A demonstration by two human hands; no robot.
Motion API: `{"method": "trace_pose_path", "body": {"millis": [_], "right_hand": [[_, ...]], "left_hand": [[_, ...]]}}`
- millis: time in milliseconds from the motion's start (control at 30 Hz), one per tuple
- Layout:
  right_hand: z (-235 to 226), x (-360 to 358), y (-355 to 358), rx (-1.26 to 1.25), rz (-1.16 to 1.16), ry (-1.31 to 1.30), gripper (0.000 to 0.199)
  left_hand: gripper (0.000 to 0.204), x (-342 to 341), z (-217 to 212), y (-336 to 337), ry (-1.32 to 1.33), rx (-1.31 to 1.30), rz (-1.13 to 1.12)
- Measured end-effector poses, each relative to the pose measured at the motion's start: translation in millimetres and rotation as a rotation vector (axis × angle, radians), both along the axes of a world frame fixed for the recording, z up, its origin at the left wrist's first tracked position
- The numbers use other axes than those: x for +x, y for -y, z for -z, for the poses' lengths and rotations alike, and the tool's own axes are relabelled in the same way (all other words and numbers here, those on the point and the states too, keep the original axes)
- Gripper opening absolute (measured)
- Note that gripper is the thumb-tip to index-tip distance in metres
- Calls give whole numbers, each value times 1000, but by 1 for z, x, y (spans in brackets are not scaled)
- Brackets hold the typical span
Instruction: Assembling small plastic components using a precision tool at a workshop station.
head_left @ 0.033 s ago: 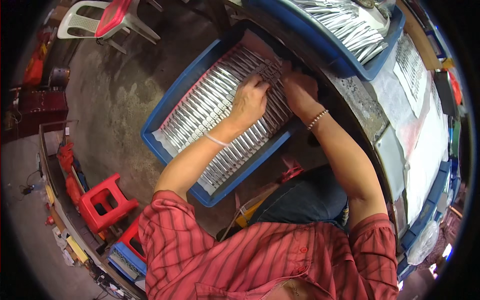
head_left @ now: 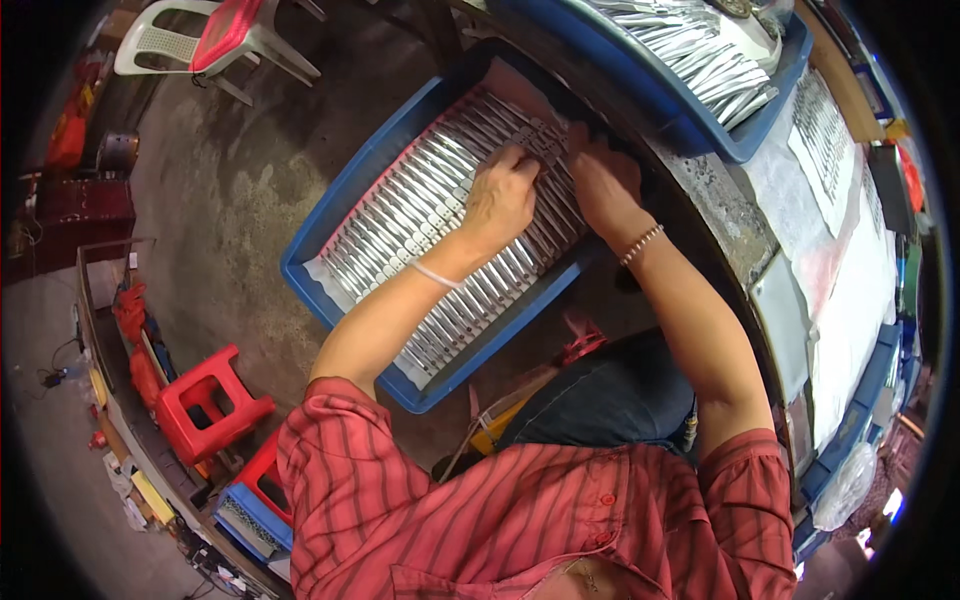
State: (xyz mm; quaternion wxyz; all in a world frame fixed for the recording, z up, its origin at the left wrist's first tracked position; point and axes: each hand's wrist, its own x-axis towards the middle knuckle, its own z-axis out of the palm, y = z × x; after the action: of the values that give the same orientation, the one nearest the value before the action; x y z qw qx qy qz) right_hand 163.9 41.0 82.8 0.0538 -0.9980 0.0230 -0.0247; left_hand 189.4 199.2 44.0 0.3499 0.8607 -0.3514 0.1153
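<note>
A blue tray (head_left: pixel 340 290) lined with paper sits on the concrete floor beside a bench, and rows of long silver metal pieces (head_left: pixel 420 215) fill it. My left hand (head_left: pixel 500 200) rests on the rows near the tray's far end, its fingertips curled onto a bunch of pieces. My right hand (head_left: pixel 605 190), with a bead bracelet on the wrist, lies right beside it, fingers bent down onto the same bunch. The two hands almost touch. What lies under the fingers is hidden.
A second blue tray (head_left: pixel 745 145) holding similar silver pieces stands on the bench at the upper right. White sheets (head_left: pixel 850 290) cover the bench on the right. A red stool (head_left: pixel 205 400) and a blue crate (head_left: pixel 250 510) stand at the lower left, a white chair (head_left: pixel 165 45) at the upper left.
</note>
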Motion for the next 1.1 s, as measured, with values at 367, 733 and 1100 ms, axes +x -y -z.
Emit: {"method": "trace_pose_path", "body": {"millis": [367,733,1100], "right_hand": [[9,-28,18,237,-110,269,38],[5,-5,10,141,-82,-26,25],[10,0,6,-102,-178,-179,20]], "left_hand": [[29,35,17,39,67,270,44],[30,28,16,29,12,236,102],[40,24,15,22,69,247,121]]}}
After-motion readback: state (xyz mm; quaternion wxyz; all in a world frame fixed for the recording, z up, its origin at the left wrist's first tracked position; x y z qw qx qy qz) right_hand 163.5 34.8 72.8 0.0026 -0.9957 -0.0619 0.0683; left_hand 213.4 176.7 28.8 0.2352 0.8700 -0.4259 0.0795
